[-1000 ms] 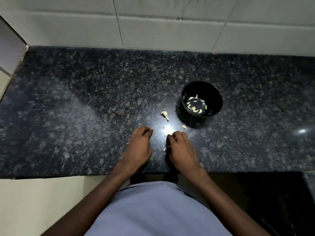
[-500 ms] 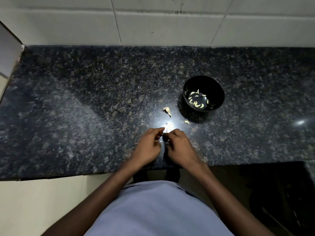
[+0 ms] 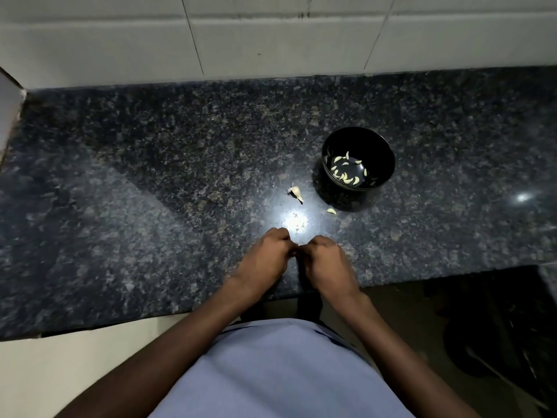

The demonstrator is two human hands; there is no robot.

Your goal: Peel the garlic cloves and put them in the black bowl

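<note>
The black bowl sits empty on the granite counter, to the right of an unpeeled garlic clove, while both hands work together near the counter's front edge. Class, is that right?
Not quite. The black bowl is not empty: the head view shows several peeled garlic cloves inside it. The rest holds: it stands on the granite counter, right of the unpeeled garlic clove, and the left hand and right hand meet near the front edge.

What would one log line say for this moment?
hands: left hand and right hand fingertips together | black bowl: peeled cloves inside | countertop: two garlic pieces loose
</note>
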